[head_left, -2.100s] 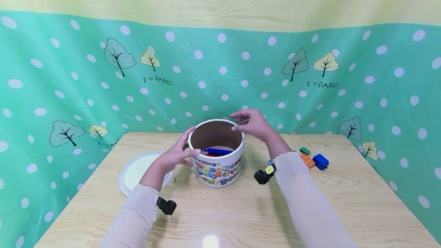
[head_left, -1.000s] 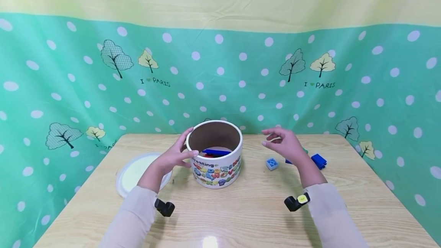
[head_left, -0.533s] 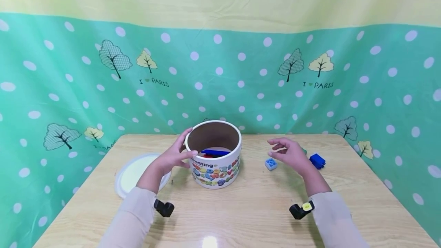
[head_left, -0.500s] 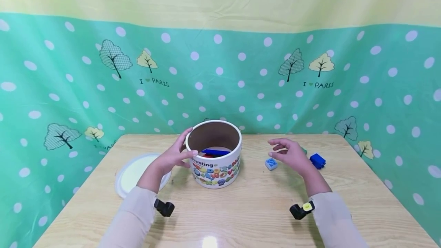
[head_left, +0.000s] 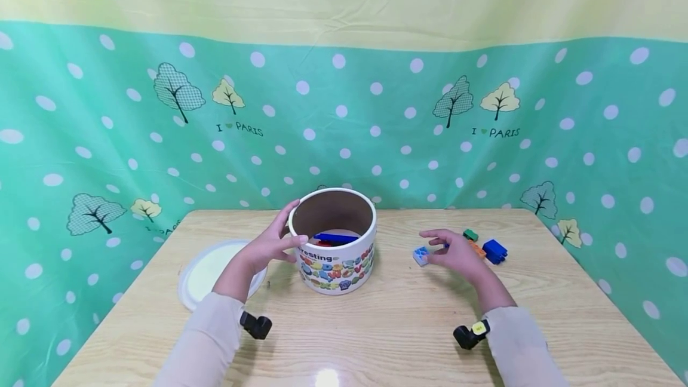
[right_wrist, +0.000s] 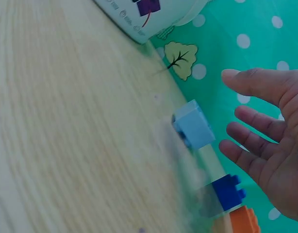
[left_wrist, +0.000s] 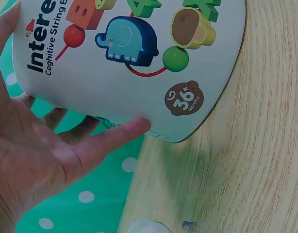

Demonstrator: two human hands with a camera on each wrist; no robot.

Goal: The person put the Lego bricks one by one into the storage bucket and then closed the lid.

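A white round bucket (head_left: 337, 273) with letter prints stands uncovered on the table. Inside lie a long blue piece (head_left: 337, 237) and a bit of red. My left hand (head_left: 273, 240) grips its left side, thumb across the front of the rim and fingers spread around the wall, as the left wrist view (left_wrist: 47, 150) also shows. To the right, my right hand (head_left: 454, 252) hovers at a light blue toy brick (head_left: 420, 256), fingers loosely bent and holding nothing. In the right wrist view that brick (right_wrist: 195, 125) sits apart from the fingertips.
Beyond the right hand lie a green brick (head_left: 470, 235), an orange brick (head_left: 477, 249) and a dark blue brick (head_left: 495, 251). Another blue brick (right_wrist: 227, 192) shows in the right wrist view. A white lid (head_left: 206, 276) rests left of the bucket. A polka-dot curtain (head_left: 344, 112) hangs behind the table.
My right hand has moved from beside the bucket's rim to the right and down to the light blue brick. My left hand has stayed on the bucket.
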